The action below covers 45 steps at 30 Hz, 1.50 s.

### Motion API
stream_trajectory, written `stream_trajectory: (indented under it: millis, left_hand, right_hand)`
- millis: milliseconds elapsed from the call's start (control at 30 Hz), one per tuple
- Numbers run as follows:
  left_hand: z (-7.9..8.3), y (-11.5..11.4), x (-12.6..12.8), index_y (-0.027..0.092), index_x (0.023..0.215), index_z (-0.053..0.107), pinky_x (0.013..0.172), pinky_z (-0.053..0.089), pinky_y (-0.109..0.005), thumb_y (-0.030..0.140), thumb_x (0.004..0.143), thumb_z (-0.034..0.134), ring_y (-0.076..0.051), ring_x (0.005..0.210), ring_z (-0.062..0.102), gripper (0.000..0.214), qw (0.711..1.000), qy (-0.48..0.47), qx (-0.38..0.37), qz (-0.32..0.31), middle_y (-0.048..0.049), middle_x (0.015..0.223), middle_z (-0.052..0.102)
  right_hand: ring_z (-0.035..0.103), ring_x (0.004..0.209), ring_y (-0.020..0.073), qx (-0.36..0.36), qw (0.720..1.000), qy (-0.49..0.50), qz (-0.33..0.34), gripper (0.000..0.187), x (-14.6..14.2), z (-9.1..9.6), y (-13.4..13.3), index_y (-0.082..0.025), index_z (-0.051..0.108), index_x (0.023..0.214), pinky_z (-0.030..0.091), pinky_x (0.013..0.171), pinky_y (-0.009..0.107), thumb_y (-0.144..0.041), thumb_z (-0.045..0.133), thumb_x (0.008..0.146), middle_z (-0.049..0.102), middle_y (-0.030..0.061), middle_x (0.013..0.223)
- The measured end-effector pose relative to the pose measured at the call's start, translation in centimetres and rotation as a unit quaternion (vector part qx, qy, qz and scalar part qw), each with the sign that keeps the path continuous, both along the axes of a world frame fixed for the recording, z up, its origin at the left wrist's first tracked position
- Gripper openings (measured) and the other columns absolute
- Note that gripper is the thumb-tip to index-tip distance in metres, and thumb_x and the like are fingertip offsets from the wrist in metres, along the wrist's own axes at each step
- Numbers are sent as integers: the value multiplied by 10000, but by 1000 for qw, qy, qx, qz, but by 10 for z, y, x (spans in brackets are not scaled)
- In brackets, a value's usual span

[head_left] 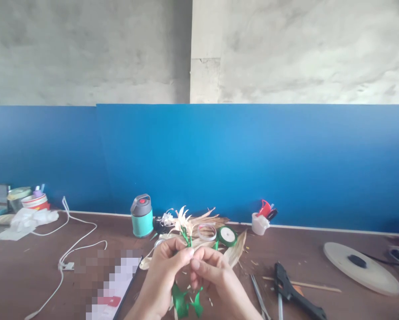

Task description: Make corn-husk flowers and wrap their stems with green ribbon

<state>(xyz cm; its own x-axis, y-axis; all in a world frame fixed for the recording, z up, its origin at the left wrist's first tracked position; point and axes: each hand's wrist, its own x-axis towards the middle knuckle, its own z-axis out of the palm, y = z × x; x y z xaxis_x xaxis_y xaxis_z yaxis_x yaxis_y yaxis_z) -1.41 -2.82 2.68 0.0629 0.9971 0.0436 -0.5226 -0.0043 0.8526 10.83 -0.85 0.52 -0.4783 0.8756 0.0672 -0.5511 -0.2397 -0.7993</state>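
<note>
My left hand (pixel 164 271) and my right hand (pixel 213 273) meet over the brown table (pixel 36 271), fingertips pinched together on the green-wrapped stem of a small cream husk flower (pixel 182 220). The flower's thin petals stick up just above my fingers. Green ribbon ends (pixel 186 304) hang below my hands. Both hands are closed on the stem.
A roll of green ribbon (pixel 227 236), a clear tape roll (pixel 206 232) and dried husk leaves (pixel 235 251) lie behind my hands. A teal flask (pixel 141 216), white cable (pixel 73 249), black glue gun (pixel 294 291), tweezers (pixel 258 295), white cup (pixel 260 222) and round disc (pixel 361 266) surround them.
</note>
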Motion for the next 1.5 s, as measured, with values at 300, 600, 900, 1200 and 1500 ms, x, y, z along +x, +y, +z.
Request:
stream_trajectory:
  millis: [300, 600, 900, 1200, 1500]
  left_hand:
    - [2, -2, -1, 184, 603, 516, 455, 511, -317, 303, 739, 734, -158, 382, 579, 283, 997, 16, 44, -56, -7, 449, 642]
    - [5, -4, -4, 162, 594, 570, 512, 451, -261, 314, 738, 743, -150, 442, 588, 271, 995, 76, 66, -23, -16, 467, 648]
    - [7, -7, -2, 150, 652, 657, 522, 498, -282, 291, 769, 701, -158, 465, 608, 189, 996, 33, 69, -42, -26, 501, 670]
    - [3, -4, -2, 153, 688, 661, 509, 488, -278, 315, 741, 729, -158, 438, 603, 184, 996, 61, 67, -23, -23, 476, 666]
    - [8, -9, 4, 158, 613, 631, 511, 446, -252, 357, 733, 731, -135, 421, 563, 253, 993, 89, 78, 27, 3, 441, 618]
  right_hand:
    - [570, 471, 55, -76, 989, 17, 123, 174, 11, 5, 4, -76, 681, 681, 386, 458, 140, -215, 782, 708, 653, 11, 564]
    - [497, 487, 74, -40, 994, 53, 81, 210, 6, 3, -1, -118, 658, 598, 373, 511, 186, -250, 800, 679, 590, -11, 510]
    - [441, 482, 60, -38, 992, 81, 85, 237, 6, 6, -3, -122, 639, 589, 329, 497, 169, -257, 798, 700, 551, -22, 511]
    - [483, 492, 65, -35, 991, 84, 95, 265, 6, 5, -2, -120, 626, 588, 346, 514, 168, -264, 831, 672, 571, -15, 505]
    - [528, 507, 62, -50, 993, 83, 70, 199, 8, 8, -5, -116, 675, 635, 377, 537, 161, -225, 839, 667, 631, -1, 543]
